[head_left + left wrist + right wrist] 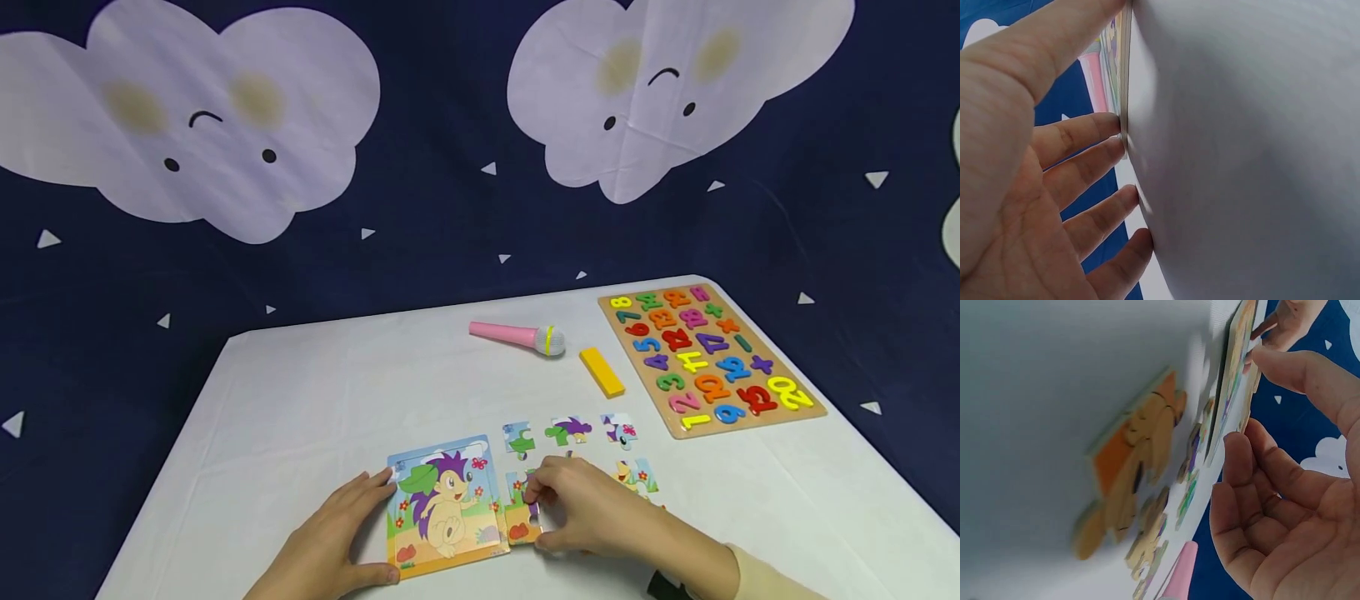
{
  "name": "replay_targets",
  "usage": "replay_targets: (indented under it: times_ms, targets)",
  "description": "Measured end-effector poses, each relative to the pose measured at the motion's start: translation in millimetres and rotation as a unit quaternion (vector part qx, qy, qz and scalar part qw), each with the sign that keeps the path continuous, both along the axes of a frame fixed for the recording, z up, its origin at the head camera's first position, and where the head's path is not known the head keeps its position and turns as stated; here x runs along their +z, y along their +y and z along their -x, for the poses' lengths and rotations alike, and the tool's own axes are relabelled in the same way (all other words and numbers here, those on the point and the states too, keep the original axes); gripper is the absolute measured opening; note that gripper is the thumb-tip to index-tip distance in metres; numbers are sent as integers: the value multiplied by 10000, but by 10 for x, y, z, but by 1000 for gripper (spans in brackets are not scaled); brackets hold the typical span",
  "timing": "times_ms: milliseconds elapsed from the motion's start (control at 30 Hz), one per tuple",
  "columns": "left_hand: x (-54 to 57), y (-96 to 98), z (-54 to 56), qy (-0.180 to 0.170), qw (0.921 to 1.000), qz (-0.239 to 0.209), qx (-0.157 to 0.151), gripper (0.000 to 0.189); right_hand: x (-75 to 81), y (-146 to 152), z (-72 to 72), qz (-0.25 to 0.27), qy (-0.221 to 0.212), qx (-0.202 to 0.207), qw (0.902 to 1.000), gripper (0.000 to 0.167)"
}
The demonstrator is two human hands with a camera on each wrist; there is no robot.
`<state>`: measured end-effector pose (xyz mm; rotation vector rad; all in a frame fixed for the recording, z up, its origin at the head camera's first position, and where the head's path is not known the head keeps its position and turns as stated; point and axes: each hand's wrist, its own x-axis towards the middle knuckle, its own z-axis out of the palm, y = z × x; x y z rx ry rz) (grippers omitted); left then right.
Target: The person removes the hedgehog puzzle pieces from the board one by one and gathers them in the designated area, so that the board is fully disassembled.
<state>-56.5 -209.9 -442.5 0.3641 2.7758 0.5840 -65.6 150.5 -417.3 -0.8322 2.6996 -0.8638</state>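
Observation:
In the head view a square hedgehog puzzle board [448, 512] lies flat near the table's front. My left hand [330, 533] rests at its left side, thumb and fingers spread fairly straight against the edge. The left wrist view shows the fingertips [1113, 147] touching that edge. Right of the board, my right hand [592, 508] pinches the edge of a puzzle piece [519, 532] between thumb and index finger, its other fingers curled. The hand partly hides the pieces there. Loose hedgehog pieces lie beyond, including a purple-and-green one [570, 430]; an orange one [1141, 437] shows large in the right wrist view.
A pink toy microphone [510, 335] and a yellow block [602, 372] lie behind the pieces. At the back right is a wooden number board [678, 427] with colourful numerals. The white table [322, 383] meets a dark blue cloud-patterned backdrop [435, 208].

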Motion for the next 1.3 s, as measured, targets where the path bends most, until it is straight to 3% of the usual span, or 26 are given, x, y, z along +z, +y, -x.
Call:
replay_targets:
  times_ms: [533, 1000, 1300]
  targets:
    - [-1, -43, -26, 37, 10000, -2, -16, 109, -129, 93, -122, -5, -178, 69, 9998, 36]
    - [6, -29, -17, 36, 9999, 101, 105, 107, -154, 74, -119, -193, 68, 98, 9997, 37]
    - [-6, -57, -14, 57, 9999, 73, -69, 110, -145, 91, -122, -75, -133, 62, 9999, 38]
